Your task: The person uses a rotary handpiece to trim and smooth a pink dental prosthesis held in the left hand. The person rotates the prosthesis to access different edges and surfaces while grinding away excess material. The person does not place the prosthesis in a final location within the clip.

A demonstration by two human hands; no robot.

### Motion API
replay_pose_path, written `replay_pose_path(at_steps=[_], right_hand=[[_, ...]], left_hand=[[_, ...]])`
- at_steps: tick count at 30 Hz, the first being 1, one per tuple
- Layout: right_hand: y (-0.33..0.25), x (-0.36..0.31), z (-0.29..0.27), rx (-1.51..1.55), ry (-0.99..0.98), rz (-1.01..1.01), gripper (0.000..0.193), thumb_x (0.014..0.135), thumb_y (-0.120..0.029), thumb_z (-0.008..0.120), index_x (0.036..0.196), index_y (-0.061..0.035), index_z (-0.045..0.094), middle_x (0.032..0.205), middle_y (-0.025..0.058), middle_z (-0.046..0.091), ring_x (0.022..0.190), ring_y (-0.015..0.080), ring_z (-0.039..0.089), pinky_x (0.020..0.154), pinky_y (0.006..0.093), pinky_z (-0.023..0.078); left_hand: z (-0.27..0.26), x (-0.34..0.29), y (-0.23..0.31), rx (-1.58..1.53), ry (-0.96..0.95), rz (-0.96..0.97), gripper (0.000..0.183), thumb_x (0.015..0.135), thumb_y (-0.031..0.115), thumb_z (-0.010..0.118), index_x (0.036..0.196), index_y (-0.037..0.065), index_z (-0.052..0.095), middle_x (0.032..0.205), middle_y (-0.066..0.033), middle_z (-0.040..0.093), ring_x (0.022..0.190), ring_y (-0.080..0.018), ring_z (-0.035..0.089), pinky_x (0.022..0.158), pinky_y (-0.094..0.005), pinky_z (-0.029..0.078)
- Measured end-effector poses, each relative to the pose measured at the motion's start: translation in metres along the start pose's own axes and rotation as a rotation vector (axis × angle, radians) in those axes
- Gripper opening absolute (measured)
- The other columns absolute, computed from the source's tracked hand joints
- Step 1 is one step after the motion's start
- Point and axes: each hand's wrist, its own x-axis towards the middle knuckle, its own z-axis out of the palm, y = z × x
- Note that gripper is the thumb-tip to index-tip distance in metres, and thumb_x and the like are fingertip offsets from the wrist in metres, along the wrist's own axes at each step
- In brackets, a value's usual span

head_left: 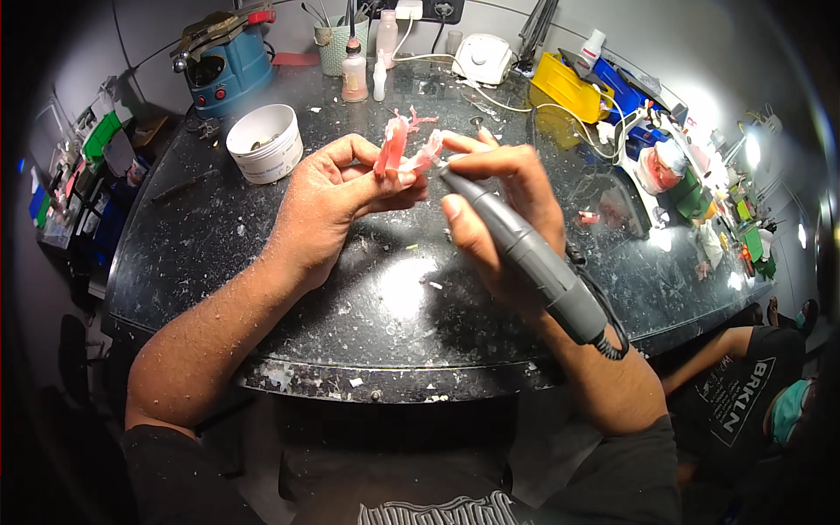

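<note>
My left hand (328,188) is closed on a pink, curved denture base (393,147) with ragged, thin edges. Fingers and thumb pinch it from below and from the left. In my right hand (529,188) lies a dark grey rotary handpiece (525,249), gripped like a pen, its coiled cord trailing from the rear end. The handpiece's tip meets or nearly meets the right part of the pink piece; the exact contact is too small to tell. Both hands are above the middle of the black worktop (350,306).
A white tub (265,144) stands left of my hands, near a blue machine (223,66). Behind are a tool cup (334,51), a pink-filled bottle (353,74) and a white device (483,59). Yellow bin (569,87) and lamp-lit clutter lie right. Another person (744,385) sits at lower right.
</note>
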Motion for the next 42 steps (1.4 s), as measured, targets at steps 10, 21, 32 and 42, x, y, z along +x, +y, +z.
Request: replay_pose_path(at_steps=[10, 21, 32, 42], right_hand=[[-0.006, 0.001, -0.004, 0.134, 0.079, 0.293, 0.029, 0.089, -0.011, 0.071, 0.113, -0.0022, 0.057, 0.099, 0.008, 0.065, 0.091, 0.0121, 0.062, 0.081, 0.0273, 0.05], [-0.007, 0.006, -0.007, 0.376, 0.135, 0.466, 0.021, 0.095, -0.012, 0.068, 0.11, -0.0011, 0.058, 0.099, 0.0051, 0.063, 0.089, 0.008, 0.058, 0.08, 0.0248, 0.049], [-0.011, 0.006, -0.009, 0.336, 0.114, 0.512, 0.018, 0.095, -0.013, 0.068, 0.106, -0.0012, 0.061, 0.096, 0.0048, 0.064, 0.088, 0.0077, 0.058, 0.079, 0.0255, 0.05], [-0.009, 0.004, -0.006, 0.427, 0.15, 0.529, 0.018, 0.095, -0.014, 0.068, 0.106, -0.0011, 0.061, 0.094, 0.0034, 0.064, 0.085, 0.0064, 0.058, 0.076, 0.0237, 0.049]], left_hand=[[-0.003, -0.001, 0.017, -0.015, -0.065, -0.251, 0.034, 0.094, 0.025, 0.066, 0.117, 0.001, 0.06, 0.103, -0.0153, 0.072, 0.098, -0.0261, 0.072, 0.095, -0.0413, 0.057], [-0.013, 0.005, 0.01, -0.032, -0.08, -0.225, 0.025, 0.103, 0.027, 0.058, 0.117, 0.007, 0.058, 0.099, -0.0069, 0.069, 0.098, -0.0228, 0.07, 0.096, -0.041, 0.055], [-0.011, 0.005, 0.011, -0.009, -0.063, -0.21, 0.019, 0.105, 0.025, 0.054, 0.108, 0.008, 0.058, 0.099, -0.0088, 0.072, 0.1, -0.0213, 0.072, 0.097, -0.0373, 0.056], [-0.013, 0.005, 0.011, -0.02, -0.084, -0.179, 0.017, 0.104, 0.024, 0.054, 0.105, 0.008, 0.058, 0.098, -0.0085, 0.072, 0.099, -0.0227, 0.073, 0.097, -0.0385, 0.057]])
